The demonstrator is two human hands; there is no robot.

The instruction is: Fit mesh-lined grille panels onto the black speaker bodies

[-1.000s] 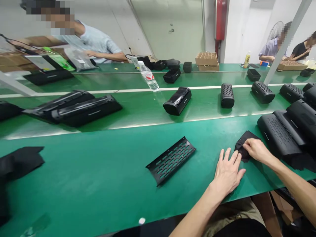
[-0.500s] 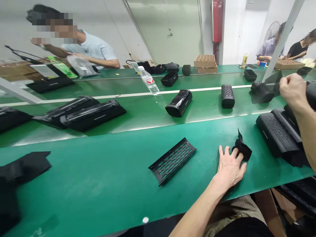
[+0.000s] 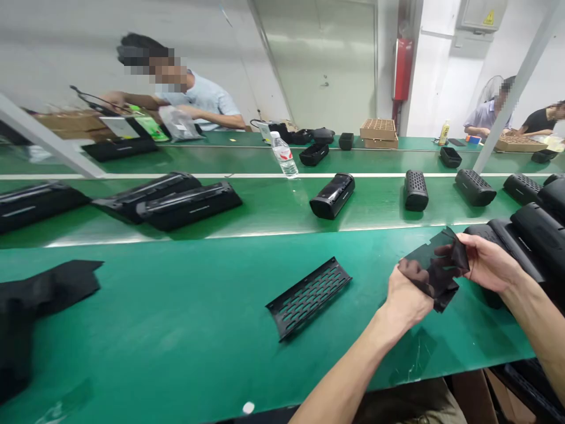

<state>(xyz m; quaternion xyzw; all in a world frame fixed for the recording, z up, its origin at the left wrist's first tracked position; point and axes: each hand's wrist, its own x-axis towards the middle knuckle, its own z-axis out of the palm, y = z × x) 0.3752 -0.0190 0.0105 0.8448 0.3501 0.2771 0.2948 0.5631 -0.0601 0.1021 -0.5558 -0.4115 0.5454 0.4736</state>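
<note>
A thin, dark, see-through mesh sheet [image 3: 435,253] is stretched above the right part of the green table. My left hand [image 3: 408,297] grips its left side, and the fingers show faintly through it. At its right edge, my right hand [image 3: 489,262] pinches the sheet. A crumpled black piece [image 3: 446,297] hangs or lies just under the sheet; whether it is part of it I cannot tell. Left of my hands, a black slotted grille panel [image 3: 311,297] lies flat on the table.
Black speaker-like housings [image 3: 333,195] stand along the middle strip, with several more piled at the right [image 3: 538,235]. Black sheets [image 3: 53,288] lie at far left. A water bottle [image 3: 285,154] stands farther back. Co-workers [image 3: 198,97] sit across the table.
My right hand has come down and left from the far right with a dark sheet. My left hand has left the tabletop and now holds the sheet too. The view has shifted.
</note>
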